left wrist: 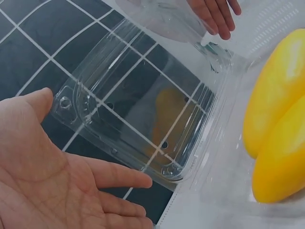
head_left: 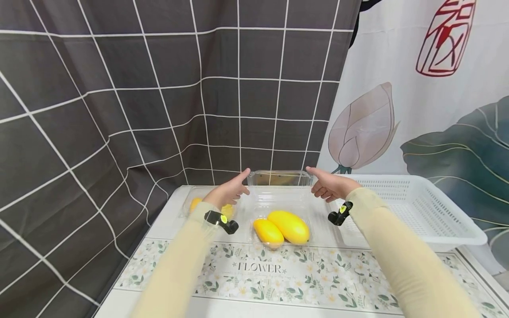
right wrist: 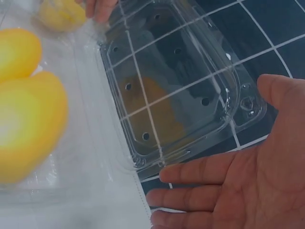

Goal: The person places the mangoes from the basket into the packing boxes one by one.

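Observation:
A clear plastic clamshell box stands with its lid raised at the back. Two yellow mangoes lie side by side in its base, a larger one on the right and a smaller one on the left. My left hand is at the lid's left side, fingers extended, its thumb close to a lid corner. At the lid's right side is my right hand, fingers loosely straight and thumb near the other corner. Whether either thumb touches the plastic, I cannot tell.
Behind my left hand, another clear plastic box holds yellow fruit, partly hidden. On the right sits a white perforated basket. A flower-print strip crosses the white table. Dark checked cloth hangs behind.

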